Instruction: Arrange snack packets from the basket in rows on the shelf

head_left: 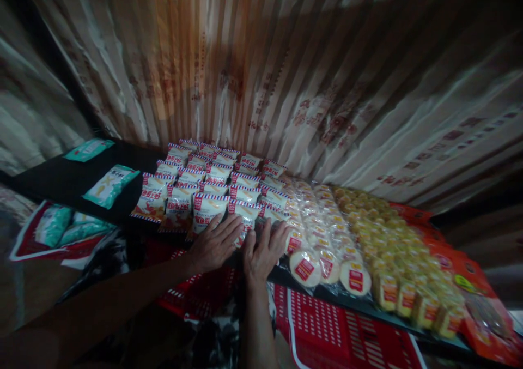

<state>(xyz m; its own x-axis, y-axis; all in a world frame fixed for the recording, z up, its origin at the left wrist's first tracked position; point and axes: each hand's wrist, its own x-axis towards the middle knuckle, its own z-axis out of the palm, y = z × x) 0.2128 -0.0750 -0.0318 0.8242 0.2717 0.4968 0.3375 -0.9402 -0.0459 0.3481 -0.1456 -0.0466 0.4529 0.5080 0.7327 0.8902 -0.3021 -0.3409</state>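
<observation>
My left hand (216,242) lies with fingers stretched out against the front of the white snack bags (210,212), which carry red print and striped top edges. Just right of it, my right hand (263,249) is spread, its fingertips at the front bags near the round wrapped crackers (304,268). Neither hand is closed around anything. The bags stand in several rows on a dark shelf (53,178). My fingers cover the lower part of the front bags, so exact contact is partly hidden.
Two teal packets (110,185) lie at the shelf's left. Yellow wrapped cakes (386,290) and orange packages (476,282) fill the right. A red basket (322,325) sits below the front edge; another red basket (22,243) holds teal packets. Printed sheeting (261,85) hangs behind.
</observation>
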